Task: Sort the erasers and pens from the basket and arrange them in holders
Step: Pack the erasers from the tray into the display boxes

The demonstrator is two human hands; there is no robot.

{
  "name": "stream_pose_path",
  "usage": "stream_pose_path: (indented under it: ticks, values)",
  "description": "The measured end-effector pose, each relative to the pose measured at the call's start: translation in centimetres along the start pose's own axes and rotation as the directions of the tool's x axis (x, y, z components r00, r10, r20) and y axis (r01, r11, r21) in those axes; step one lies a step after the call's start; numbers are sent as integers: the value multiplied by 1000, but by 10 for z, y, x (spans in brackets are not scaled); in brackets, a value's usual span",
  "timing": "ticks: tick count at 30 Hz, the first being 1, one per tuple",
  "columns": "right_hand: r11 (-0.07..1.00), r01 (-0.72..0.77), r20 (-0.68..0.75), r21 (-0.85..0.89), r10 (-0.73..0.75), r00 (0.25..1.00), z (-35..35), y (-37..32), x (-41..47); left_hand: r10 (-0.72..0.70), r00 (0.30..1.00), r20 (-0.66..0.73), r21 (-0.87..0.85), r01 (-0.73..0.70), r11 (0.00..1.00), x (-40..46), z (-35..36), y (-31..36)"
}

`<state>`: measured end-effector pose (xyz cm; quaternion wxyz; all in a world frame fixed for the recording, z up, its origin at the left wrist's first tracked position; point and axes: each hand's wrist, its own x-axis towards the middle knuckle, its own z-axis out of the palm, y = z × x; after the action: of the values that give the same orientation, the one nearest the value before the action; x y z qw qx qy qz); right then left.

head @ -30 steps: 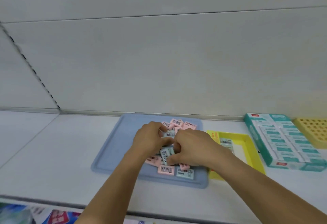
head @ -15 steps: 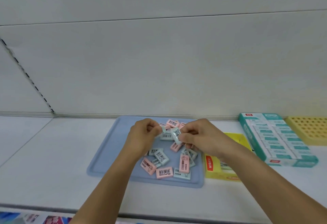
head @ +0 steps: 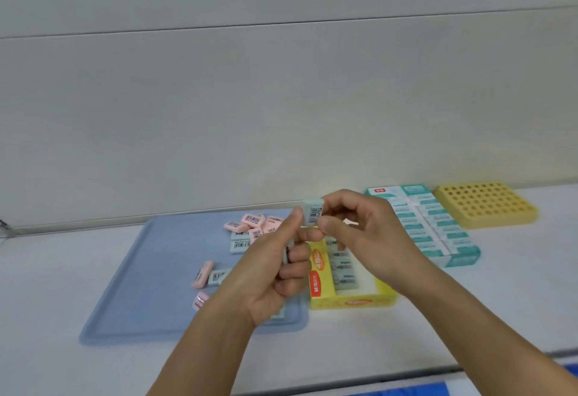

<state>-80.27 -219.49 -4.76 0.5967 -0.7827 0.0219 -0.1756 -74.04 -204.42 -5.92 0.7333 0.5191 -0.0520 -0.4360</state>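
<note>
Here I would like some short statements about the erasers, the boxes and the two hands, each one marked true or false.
1. Both hands hold up a pale green eraser between them. True.
2. The blue tray holds only pink erasers. False: pink and pale green ones lie mixed on it.
3. The yellow box stands just right of the tray. True.
4. The teal box is empty. False: rows of packs fill it.
5. The right hand rests flat on the table. False: it is raised, pinching the eraser.
</note>
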Motion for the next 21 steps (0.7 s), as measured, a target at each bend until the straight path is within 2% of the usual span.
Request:
stream_pose_path:
  ticks: [4, 10, 14, 18, 21]
  values:
    - [998, 54, -11, 19, -54, 998, -10, 4, -5, 79, 994, 80, 30, -81, 996, 0, 5, 0]
    - [992, -33, -63, 125, 41, 997, -20, 7, -12, 333, 940, -81, 208, -310, 928, 0, 8, -12]
    - [996, -80, 1, -47, 80, 997, -25, 4, -11, 415, 905, -96, 346, -360, 866, -5, 11, -15]
    - [968, -200, 44, -154, 209, 977, -35, 7, -10, 426, 899, -106, 587, -289, 756, -3, 5, -20]
    - [953, -164, 92, -256, 193, 977, -40, 7, -10, 411, 909, -74, 643, -272, 716, -1, 6, -18]
